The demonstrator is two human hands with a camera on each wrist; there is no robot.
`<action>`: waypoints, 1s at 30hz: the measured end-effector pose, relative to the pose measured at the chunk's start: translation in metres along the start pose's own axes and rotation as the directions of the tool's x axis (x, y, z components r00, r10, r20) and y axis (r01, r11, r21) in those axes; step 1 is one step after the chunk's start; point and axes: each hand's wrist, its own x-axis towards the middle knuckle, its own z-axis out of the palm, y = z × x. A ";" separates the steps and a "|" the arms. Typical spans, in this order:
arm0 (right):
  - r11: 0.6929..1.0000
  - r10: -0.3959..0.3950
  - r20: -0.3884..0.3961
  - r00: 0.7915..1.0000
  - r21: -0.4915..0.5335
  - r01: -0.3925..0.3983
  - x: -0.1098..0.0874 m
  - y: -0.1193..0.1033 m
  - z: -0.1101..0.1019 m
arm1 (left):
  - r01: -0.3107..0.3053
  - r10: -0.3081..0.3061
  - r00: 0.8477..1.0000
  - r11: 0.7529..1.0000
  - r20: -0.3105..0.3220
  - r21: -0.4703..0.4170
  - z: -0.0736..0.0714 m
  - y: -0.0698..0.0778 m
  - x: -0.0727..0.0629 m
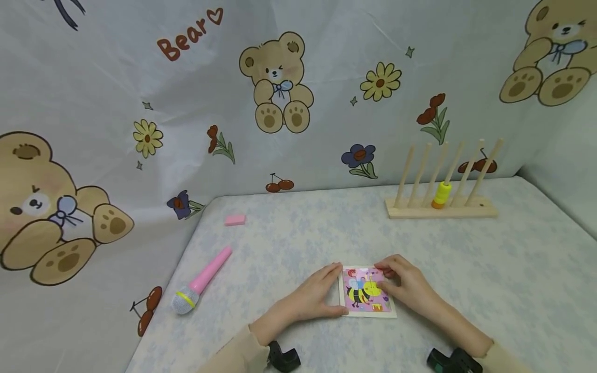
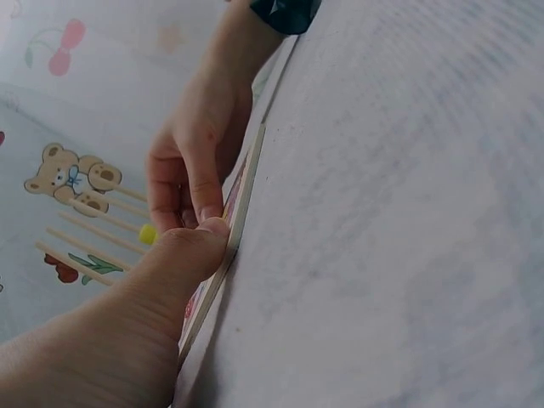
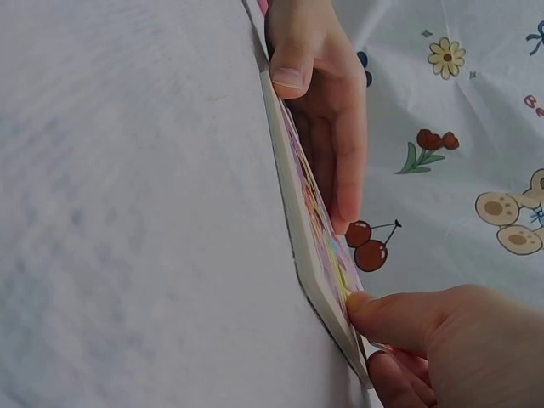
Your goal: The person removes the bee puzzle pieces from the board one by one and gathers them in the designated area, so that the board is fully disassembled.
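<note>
A small square jigsaw puzzle point(image 1: 360, 297) lies on the table, its picture a yellow-and-black bee on pink inside a pale frame. My left hand point(image 1: 313, 296) holds its left side, thumb at the near corner and fingers at the far corner. Curled fingers of my right hand point(image 1: 410, 286) are at the far right corner, with the thumb on the picture near the right edge. In the left wrist view the puzzle point(image 2: 242, 191) shows edge-on, lying flat. The right wrist view shows my right thumb point(image 3: 399, 316) on the puzzle's face point(image 3: 319, 212); some fingertips are hidden.
A pink toy microphone point(image 1: 205, 280) and a pink block point(image 1: 235, 220) lie on the left of the table. At the back right stands a wooden peg rack point(image 1: 438, 211), with yellow and orange beads point(image 1: 442, 194) on one peg. A bear-printed cloth point(image 1: 326, 103) hangs behind.
</note>
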 end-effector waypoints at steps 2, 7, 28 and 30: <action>1.000 -0.010 0.005 1.000 -0.005 0.010 0.001 -0.001 -0.001 | -0.002 0.002 1.000 1.000 -0.011 0.007 0.000 -0.001 0.000; 0.999 -0.031 0.037 0.999 -0.015 0.031 0.001 -0.005 -0.004 | -0.008 0.008 1.000 1.000 -0.012 0.000 0.001 -0.002 -0.001; 0.994 -0.092 0.033 0.995 -0.059 0.093 0.001 -0.001 -0.010 | -0.016 0.016 1.000 1.000 0.003 -0.003 0.000 -0.001 0.000; 0.994 -0.095 0.039 0.995 -0.046 0.097 0.002 0.000 -0.011 | -0.017 0.017 1.000 1.000 0.007 0.001 0.000 -0.001 0.000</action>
